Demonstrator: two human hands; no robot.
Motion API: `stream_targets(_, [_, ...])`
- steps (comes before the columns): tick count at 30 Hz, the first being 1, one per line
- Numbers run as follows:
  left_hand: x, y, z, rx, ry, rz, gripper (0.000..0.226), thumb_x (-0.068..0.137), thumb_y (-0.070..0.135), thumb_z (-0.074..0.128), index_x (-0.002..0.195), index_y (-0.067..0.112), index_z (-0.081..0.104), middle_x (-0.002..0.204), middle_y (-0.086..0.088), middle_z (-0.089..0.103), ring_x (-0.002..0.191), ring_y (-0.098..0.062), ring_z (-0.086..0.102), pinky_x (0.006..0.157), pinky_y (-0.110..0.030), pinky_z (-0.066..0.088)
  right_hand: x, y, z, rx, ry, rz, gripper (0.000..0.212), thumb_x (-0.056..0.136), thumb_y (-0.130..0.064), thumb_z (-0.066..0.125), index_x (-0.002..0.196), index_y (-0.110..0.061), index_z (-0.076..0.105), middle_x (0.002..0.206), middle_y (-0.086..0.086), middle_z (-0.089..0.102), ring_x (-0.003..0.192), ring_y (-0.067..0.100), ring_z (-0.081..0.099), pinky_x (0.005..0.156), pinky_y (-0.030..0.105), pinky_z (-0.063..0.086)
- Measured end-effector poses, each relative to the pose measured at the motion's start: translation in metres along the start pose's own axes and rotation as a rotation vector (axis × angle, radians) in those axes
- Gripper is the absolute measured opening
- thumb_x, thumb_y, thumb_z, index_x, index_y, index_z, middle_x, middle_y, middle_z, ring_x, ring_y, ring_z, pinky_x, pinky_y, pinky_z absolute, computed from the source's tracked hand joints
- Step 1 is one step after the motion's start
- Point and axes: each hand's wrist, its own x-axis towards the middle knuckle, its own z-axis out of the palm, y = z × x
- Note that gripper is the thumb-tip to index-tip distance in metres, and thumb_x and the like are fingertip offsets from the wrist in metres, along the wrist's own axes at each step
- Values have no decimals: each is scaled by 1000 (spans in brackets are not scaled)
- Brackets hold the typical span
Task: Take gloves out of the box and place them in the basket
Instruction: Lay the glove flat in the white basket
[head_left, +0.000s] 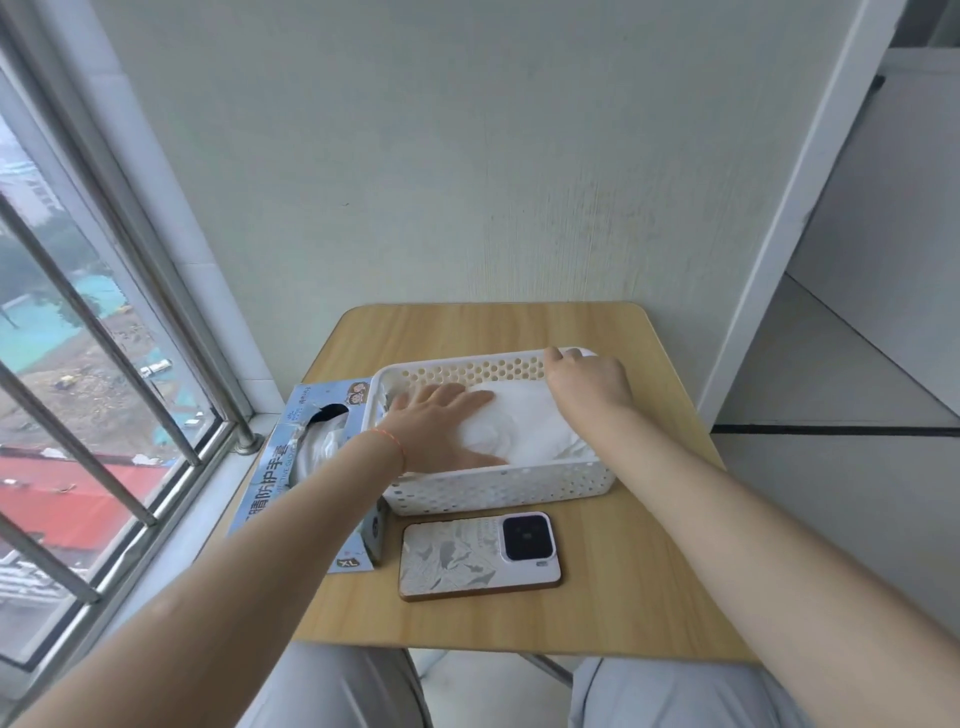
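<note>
Left hand (441, 423) fingers flat, together, pressing white gloves (530, 426) down in white basket (498, 488), right hand (589, 382) fingers curled over basket's far rim, glove box (306, 467) touching basket's left side, phone (480, 556) just in front.

Perhaps home: barred window (78, 364), table (649, 571)

Bench (649, 597) bare at 3 o'clock & along 12 o'clock strip behind basket (498, 488). Phone (478, 556) blocks 6 o'clock, just beside basket front. Box (275, 467) fills 9 o'clock edge, touching basket; window bars (93, 332) close beyond.
</note>
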Motion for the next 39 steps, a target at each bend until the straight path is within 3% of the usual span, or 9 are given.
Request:
stream_targets(3, [4,-2,4,32,-48,7,86,85,73,47,154,41,7,161,3,13,148,-25,11,119,-52,13,-3,-1,-3,-26,-14,14,40,79,5,55,116,-7,48,97,4,54,56,15,41,42,26,20])
stream_targets(8, [6,-3,4,52,-58,28,84,88,70,47,154,40,6,162,2,12,148,-25,12,118,-53,14,-7,-9,-27,41,109,125,31,79,9,57,105,-6,51,99,8,52,55,15,40,41,26,17])
stream_targets(12, [-9,-11,-20,-64,162,49,99,71,90,42,153,41,18,162,4,17,149,-21,14,120,-49,12,-2,-30,-56,197,196,67,29,81,10,52,105,-6,51,103,10,51,65,25,49,43,26,19])
stream_targets(16, [-37,-53,-35,-269,433,-44,78,82,79,46,146,37,38,155,7,33,143,-18,29,117,-42,20,8,-71,-60,428,203,-45,12,90,-2,47,96,-10,53,98,7,54,74,29,54,54,31,34])
stream_targets(19, [-62,-95,-24,-453,418,-218,87,71,81,41,142,31,43,149,4,40,137,-19,37,112,-41,30,12,-111,-58,599,168,-158,13,94,-13,44,92,-13,57,96,4,58,82,25,57,61,33,45])
stream_targets(22, [-88,-123,-7,-593,373,-313,79,79,69,59,144,27,40,149,1,38,137,-19,36,108,-38,32,13,-150,-63,725,95,-254,17,94,-17,46,95,-14,63,96,2,60,90,23,57,73,34,47])
stream_targets(28, [-112,-138,23,-592,227,-291,116,67,67,76,156,26,14,162,10,14,147,-14,19,119,-37,23,15,-206,-66,508,-16,-361,20,90,-39,57,100,-25,68,106,-2,57,110,20,45,96,41,33])
stream_targets(33, [-113,-137,37,-582,283,-278,128,60,72,77,157,24,8,164,9,7,150,-13,10,121,-37,18,16,-218,-64,314,-81,-372,12,92,-34,58,95,-26,66,112,-2,58,116,22,42,95,41,29])
stream_targets(39, [-118,-133,33,-471,364,-253,121,63,73,74,156,27,11,163,11,14,149,-11,11,119,-40,21,18,-211,-74,544,-3,-296,13,92,-22,49,89,-25,61,95,-7,60,101,20,54,90,38,32])
